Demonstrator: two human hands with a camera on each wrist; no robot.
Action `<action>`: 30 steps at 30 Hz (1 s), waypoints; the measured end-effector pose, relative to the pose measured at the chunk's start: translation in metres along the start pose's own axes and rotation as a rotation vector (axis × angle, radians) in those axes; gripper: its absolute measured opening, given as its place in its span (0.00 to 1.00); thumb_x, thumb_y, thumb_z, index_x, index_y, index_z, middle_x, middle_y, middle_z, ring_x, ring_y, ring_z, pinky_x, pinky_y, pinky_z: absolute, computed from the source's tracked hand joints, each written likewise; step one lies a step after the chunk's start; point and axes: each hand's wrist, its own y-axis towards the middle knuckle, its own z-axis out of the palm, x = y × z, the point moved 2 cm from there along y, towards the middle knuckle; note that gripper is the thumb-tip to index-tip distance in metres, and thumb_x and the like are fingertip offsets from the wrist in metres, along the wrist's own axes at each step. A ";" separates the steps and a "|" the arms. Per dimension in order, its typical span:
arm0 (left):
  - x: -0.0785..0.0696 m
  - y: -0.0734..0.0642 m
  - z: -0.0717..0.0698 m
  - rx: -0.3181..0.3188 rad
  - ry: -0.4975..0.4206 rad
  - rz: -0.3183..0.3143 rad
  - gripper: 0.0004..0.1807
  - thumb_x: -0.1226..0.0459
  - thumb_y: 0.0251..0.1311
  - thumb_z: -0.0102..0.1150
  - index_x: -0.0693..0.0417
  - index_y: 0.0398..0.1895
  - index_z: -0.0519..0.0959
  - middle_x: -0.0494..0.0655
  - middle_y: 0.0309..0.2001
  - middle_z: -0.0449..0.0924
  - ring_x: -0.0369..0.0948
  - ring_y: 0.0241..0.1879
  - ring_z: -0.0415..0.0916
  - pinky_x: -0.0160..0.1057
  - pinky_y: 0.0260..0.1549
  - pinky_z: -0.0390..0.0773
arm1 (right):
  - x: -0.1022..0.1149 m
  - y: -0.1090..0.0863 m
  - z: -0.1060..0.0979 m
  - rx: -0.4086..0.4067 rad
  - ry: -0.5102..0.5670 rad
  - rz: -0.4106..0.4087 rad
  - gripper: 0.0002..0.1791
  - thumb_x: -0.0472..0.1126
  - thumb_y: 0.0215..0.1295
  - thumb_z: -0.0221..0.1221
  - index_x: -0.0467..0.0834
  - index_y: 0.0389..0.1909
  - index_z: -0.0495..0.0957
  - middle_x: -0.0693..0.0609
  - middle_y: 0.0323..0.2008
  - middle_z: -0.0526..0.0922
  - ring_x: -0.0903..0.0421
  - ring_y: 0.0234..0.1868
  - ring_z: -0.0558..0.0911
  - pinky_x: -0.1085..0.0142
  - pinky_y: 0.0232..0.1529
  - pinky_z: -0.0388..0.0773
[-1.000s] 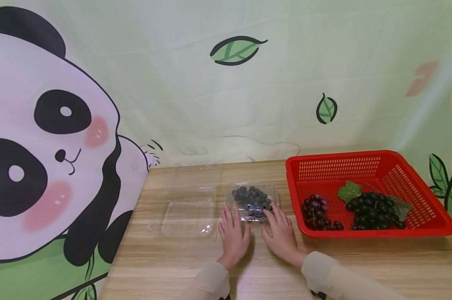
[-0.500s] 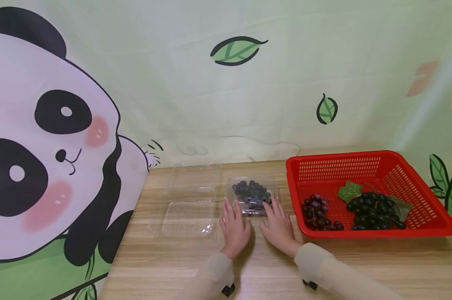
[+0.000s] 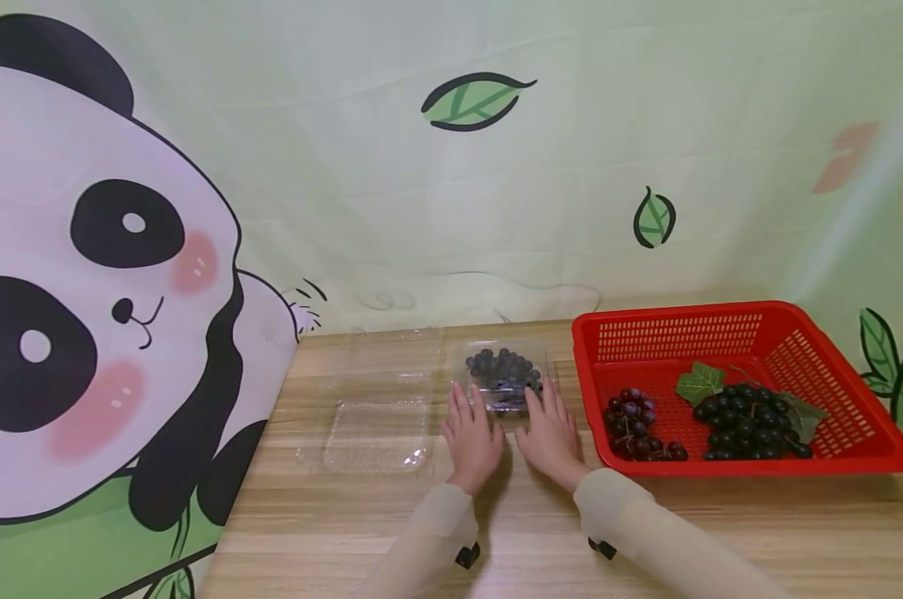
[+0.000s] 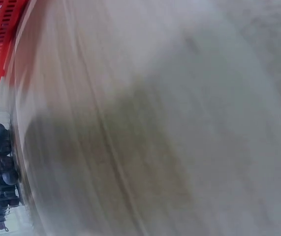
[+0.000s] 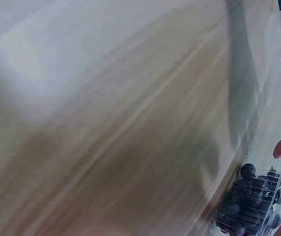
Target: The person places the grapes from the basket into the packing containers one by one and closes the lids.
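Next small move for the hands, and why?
I'd probably lift the left hand away from the box of grapes and reach for the open clear container: it lies just to the left with no grapes visible in it, while the red basket holds more.

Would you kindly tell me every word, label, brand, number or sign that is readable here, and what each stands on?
None: no readable text shows in any view.
The clear box of grapes, red basket and panda backdrop show no lettering.
Any marks on the empty clear container are too faint to read.
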 end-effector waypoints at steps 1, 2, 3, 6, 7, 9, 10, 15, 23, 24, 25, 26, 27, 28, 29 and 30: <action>0.000 0.002 0.001 0.003 0.008 -0.001 0.40 0.55 0.55 0.50 0.58 0.67 0.47 0.59 0.69 0.35 0.55 0.68 0.37 0.62 0.59 0.46 | 0.000 0.002 0.000 0.000 0.002 0.007 0.33 0.41 0.48 0.55 0.40 0.60 0.63 0.37 0.66 0.51 0.41 0.66 0.52 0.42 0.57 0.57; 0.000 0.004 0.001 0.003 0.014 -0.001 0.39 0.55 0.55 0.50 0.58 0.67 0.46 0.59 0.69 0.35 0.54 0.68 0.37 0.61 0.59 0.46 | 0.001 0.003 0.000 0.001 0.000 0.014 0.34 0.41 0.48 0.55 0.40 0.60 0.63 0.37 0.66 0.51 0.41 0.66 0.52 0.43 0.57 0.57; 0.000 0.005 0.002 0.001 0.018 0.000 0.39 0.55 0.55 0.50 0.58 0.67 0.47 0.59 0.69 0.35 0.54 0.68 0.37 0.61 0.59 0.46 | 0.001 0.005 0.000 0.003 0.000 0.019 0.34 0.41 0.48 0.55 0.40 0.60 0.63 0.37 0.66 0.50 0.40 0.66 0.52 0.43 0.57 0.57; -0.001 0.010 0.003 -0.002 0.025 -0.004 0.39 0.55 0.55 0.49 0.58 0.67 0.47 0.59 0.69 0.36 0.54 0.68 0.37 0.61 0.59 0.47 | 0.003 0.009 0.001 0.017 -0.001 0.039 0.35 0.42 0.48 0.56 0.40 0.61 0.61 0.37 0.66 0.49 0.40 0.66 0.52 0.42 0.57 0.57; -0.001 0.011 0.003 0.000 0.030 -0.007 0.39 0.55 0.56 0.49 0.58 0.67 0.47 0.59 0.69 0.36 0.53 0.68 0.37 0.61 0.59 0.47 | 0.003 0.010 0.002 0.023 -0.001 0.048 0.35 0.42 0.48 0.56 0.40 0.61 0.61 0.38 0.67 0.49 0.40 0.66 0.51 0.42 0.57 0.57; -0.001 0.013 0.003 -0.002 0.034 -0.010 0.39 0.55 0.55 0.49 0.58 0.67 0.47 0.59 0.69 0.37 0.54 0.68 0.38 0.61 0.59 0.48 | 0.004 0.013 0.003 0.039 -0.001 0.065 0.36 0.43 0.49 0.56 0.40 0.62 0.60 0.38 0.67 0.48 0.41 0.66 0.50 0.42 0.57 0.56; -0.001 0.014 0.003 0.003 0.035 -0.014 0.39 0.55 0.56 0.49 0.57 0.68 0.47 0.58 0.69 0.36 0.53 0.68 0.38 0.61 0.59 0.48 | 0.005 0.015 0.003 0.046 -0.001 0.074 0.36 0.43 0.50 0.56 0.40 0.62 0.59 0.38 0.67 0.47 0.40 0.67 0.50 0.42 0.58 0.55; -0.003 0.018 0.003 0.019 0.033 -0.020 0.39 0.55 0.56 0.48 0.57 0.68 0.46 0.58 0.69 0.37 0.53 0.68 0.37 0.61 0.59 0.48 | 0.007 0.021 0.002 0.081 0.005 0.113 0.37 0.44 0.51 0.55 0.40 0.64 0.57 0.38 0.68 0.44 0.40 0.67 0.48 0.42 0.59 0.54; -0.005 0.028 0.002 0.071 0.055 -0.043 0.39 0.55 0.57 0.47 0.55 0.68 0.44 0.56 0.70 0.36 0.51 0.69 0.35 0.58 0.61 0.46 | 0.007 0.031 -0.001 0.163 0.023 0.150 0.39 0.43 0.51 0.55 0.41 0.65 0.53 0.39 0.68 0.41 0.42 0.68 0.44 0.41 0.60 0.51; -0.005 0.029 0.002 0.079 0.062 -0.046 0.39 0.55 0.57 0.46 0.54 0.68 0.43 0.56 0.70 0.35 0.50 0.69 0.34 0.58 0.61 0.45 | 0.007 0.033 -0.002 0.169 0.029 0.154 0.39 0.43 0.51 0.56 0.41 0.65 0.53 0.40 0.69 0.41 0.42 0.68 0.44 0.41 0.60 0.51; -0.006 0.029 0.001 0.082 0.069 -0.046 0.39 0.55 0.57 0.46 0.54 0.68 0.43 0.56 0.70 0.35 0.50 0.69 0.34 0.58 0.61 0.45 | 0.007 0.034 -0.002 0.174 0.033 0.156 0.39 0.42 0.51 0.56 0.42 0.65 0.53 0.40 0.69 0.41 0.42 0.68 0.44 0.41 0.60 0.51; -0.006 0.030 0.000 0.088 0.073 -0.047 0.39 0.55 0.58 0.46 0.54 0.68 0.43 0.56 0.70 0.35 0.50 0.69 0.33 0.58 0.61 0.45 | 0.007 0.035 -0.003 0.179 0.035 0.155 0.39 0.42 0.51 0.56 0.42 0.65 0.53 0.40 0.69 0.41 0.42 0.68 0.44 0.40 0.59 0.51; -0.006 0.031 0.000 0.089 0.075 -0.044 0.39 0.55 0.57 0.47 0.54 0.68 0.43 0.56 0.70 0.36 0.50 0.69 0.33 0.58 0.61 0.45 | 0.006 0.037 -0.003 0.184 0.034 0.156 0.39 0.42 0.51 0.56 0.42 0.65 0.53 0.40 0.69 0.41 0.42 0.68 0.44 0.40 0.59 0.50; -0.007 0.032 -0.001 0.090 0.076 -0.043 0.39 0.55 0.57 0.47 0.54 0.68 0.44 0.56 0.70 0.36 0.50 0.69 0.33 0.58 0.61 0.45 | 0.005 0.038 -0.003 0.188 0.034 0.155 0.39 0.43 0.51 0.55 0.42 0.66 0.53 0.40 0.69 0.41 0.42 0.68 0.44 0.40 0.59 0.50; -0.007 0.033 -0.001 0.093 0.081 -0.041 0.38 0.55 0.57 0.47 0.54 0.68 0.44 0.56 0.70 0.36 0.50 0.69 0.33 0.59 0.61 0.45 | 0.005 0.040 -0.003 0.190 0.031 0.154 0.39 0.43 0.51 0.55 0.42 0.65 0.53 0.41 0.69 0.41 0.42 0.68 0.44 0.39 0.59 0.50; -0.007 0.034 -0.001 0.094 0.088 -0.038 0.38 0.55 0.57 0.47 0.54 0.68 0.44 0.56 0.70 0.36 0.50 0.69 0.33 0.59 0.61 0.46 | 0.004 0.041 -0.003 0.196 0.035 0.155 0.39 0.43 0.51 0.55 0.43 0.65 0.53 0.41 0.69 0.41 0.42 0.68 0.44 0.39 0.59 0.50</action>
